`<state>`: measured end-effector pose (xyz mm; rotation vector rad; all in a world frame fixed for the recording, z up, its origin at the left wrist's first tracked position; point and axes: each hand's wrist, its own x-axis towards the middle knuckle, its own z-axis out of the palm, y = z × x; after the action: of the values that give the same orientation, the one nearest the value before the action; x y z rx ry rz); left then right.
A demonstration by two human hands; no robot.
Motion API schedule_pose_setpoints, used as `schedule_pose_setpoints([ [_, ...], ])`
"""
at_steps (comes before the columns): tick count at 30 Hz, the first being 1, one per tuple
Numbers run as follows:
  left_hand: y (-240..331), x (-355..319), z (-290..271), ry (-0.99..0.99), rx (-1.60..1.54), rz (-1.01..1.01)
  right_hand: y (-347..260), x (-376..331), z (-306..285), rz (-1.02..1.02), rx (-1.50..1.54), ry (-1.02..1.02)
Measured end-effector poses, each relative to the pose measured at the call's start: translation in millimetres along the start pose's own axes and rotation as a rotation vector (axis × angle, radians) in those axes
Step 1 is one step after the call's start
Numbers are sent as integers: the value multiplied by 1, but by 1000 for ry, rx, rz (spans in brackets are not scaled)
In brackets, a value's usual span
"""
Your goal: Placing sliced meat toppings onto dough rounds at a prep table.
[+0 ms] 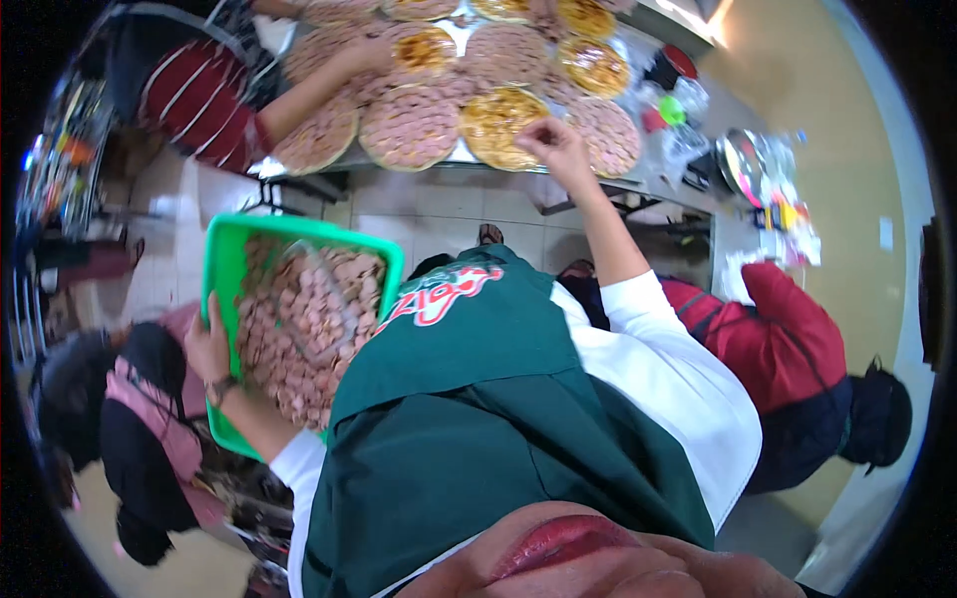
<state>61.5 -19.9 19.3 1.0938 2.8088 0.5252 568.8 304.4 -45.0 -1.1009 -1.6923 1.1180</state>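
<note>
My left hand (207,349) grips the left side of a green plastic tub (220,264) held at my side. Pinkish-brown round meat slices (289,384) fill the tub, and a clear plastic container (347,304) lies among them. Over the table, my right hand (555,149) hovers at a round pizza (488,125) with a yellow-orange top and few slices on it. Its fingers are bent together in a pinch; what they hold, if anything, is too small to make out. Pizzas covered with meat slices (409,130) lie on both sides.
Across the table, a co-worker's arm (319,95) in a red striped garment reaches over another yellow pizza (421,48). Bags, a round metal pan (740,164) and small packages stand at the right. A person in red (788,329) is at my right; others are at my left.
</note>
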Motion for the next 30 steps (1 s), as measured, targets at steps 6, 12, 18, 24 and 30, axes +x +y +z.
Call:
schedule_pose_setpoints([
  [6,41,-25,-8,23,-24,-24,127,-11,-184,278,-259,445],
  [12,86,-36,7,18,-41,-94,157,14,-229,397,-501,346],
  [18,99,-49,32,-13,-93,-193,166,27,-240,156,-1068,-14],
  [24,109,-53,48,16,-75,-188,166,32,-243,120,-1096,-160],
  [30,121,-57,53,-48,-113,-233,168,34,-241,91,-1135,-226],
])
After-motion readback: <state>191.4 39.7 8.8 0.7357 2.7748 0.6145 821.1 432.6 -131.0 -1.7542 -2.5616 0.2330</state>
